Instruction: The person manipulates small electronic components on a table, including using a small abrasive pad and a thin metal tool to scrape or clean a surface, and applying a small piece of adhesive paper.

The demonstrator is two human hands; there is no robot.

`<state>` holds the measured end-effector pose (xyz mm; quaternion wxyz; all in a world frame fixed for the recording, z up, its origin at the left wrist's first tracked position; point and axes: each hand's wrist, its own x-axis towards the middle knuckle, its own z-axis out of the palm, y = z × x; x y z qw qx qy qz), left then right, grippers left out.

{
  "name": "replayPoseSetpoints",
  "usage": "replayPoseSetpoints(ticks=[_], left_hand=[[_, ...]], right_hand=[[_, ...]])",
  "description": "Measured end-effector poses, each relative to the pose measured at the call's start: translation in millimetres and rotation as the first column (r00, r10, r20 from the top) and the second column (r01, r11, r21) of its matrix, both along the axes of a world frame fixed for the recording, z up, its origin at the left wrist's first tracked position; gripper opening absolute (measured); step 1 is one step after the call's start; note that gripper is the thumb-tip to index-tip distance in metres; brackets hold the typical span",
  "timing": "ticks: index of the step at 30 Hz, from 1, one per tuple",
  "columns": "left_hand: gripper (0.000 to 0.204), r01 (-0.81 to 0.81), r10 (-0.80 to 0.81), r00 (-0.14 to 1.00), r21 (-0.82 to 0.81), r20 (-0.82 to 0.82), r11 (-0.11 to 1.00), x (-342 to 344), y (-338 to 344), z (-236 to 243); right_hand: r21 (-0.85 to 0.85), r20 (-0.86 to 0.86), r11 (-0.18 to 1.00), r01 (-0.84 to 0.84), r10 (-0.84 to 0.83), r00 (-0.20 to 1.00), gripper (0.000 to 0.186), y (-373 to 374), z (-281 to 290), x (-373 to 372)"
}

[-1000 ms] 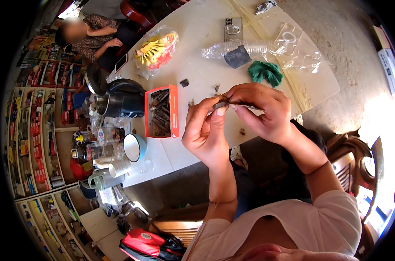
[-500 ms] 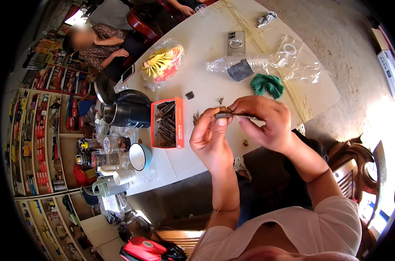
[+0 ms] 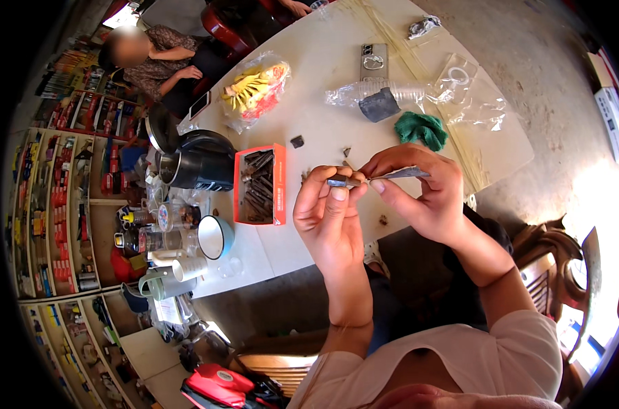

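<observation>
My left hand (image 3: 333,221) is closed around a short metal piece (image 3: 341,180), dark and shiny with a flat-sided end; the fingers cover part of it. Close against it, my right hand (image 3: 422,194) pinches a thin grey strip (image 3: 403,172) that looks like sandpaper. Its near end meets the tip of the metal piece between both sets of fingertips. Left of my hands stands an open orange-red box (image 3: 279,184) with several brown, rusty-looking metal pieces (image 3: 258,194) in it. Beyond my right hand lies a crumpled green cloth (image 3: 420,129).
Across the table lie a dark grey sheet (image 3: 379,105), clear plastic packaging (image 3: 452,92), a phone (image 3: 374,65) and bagged bananas (image 3: 248,92). A black kettle (image 3: 204,163) and an enamel mug (image 3: 215,237) stand left. A person (image 3: 166,61) sits at the far left.
The grey strip in my right hand has turned, showing more of its flat face. My left hand has tilted the metal piece slightly. The whole view has shifted a little.
</observation>
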<state>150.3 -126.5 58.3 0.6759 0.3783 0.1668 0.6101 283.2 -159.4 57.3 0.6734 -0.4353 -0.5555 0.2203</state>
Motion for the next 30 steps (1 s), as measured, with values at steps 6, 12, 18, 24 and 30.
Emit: replayPoseSetpoints(ticks=[6,12,18,24,30], left_hand=[[0.026,-0.097,0.101,0.992,0.048,-0.075,0.994,3.2,-5.5,4.4],[0.031,-0.152,0.169,0.969,0.105,-0.181,0.983,5.4,-7.1,4.0],[0.032,-0.187,0.216,0.951,0.145,-0.220,0.971,6.2,-7.7,3.9],[0.026,-0.202,0.229,0.948,0.135,-0.219,0.970,7.5,-7.3,5.2],[0.026,-0.202,0.230,0.946,0.144,-0.227,0.969,6.6,-7.8,6.3]], right_hand=[[0.039,-0.106,0.999,-0.011,0.015,0.994,0.017,0.4,-0.5,-4.1],[0.047,-0.046,0.998,0.042,-0.040,0.998,0.016,0.2,2.1,-2.2],[0.049,0.012,0.998,0.050,-0.051,0.999,0.018,-0.9,4.2,-0.1],[0.018,0.023,1.000,0.003,-0.004,1.000,0.017,-1.6,4.7,3.5],[-0.008,-0.010,1.000,-0.016,0.016,1.000,0.014,-3.5,8.8,2.0]])
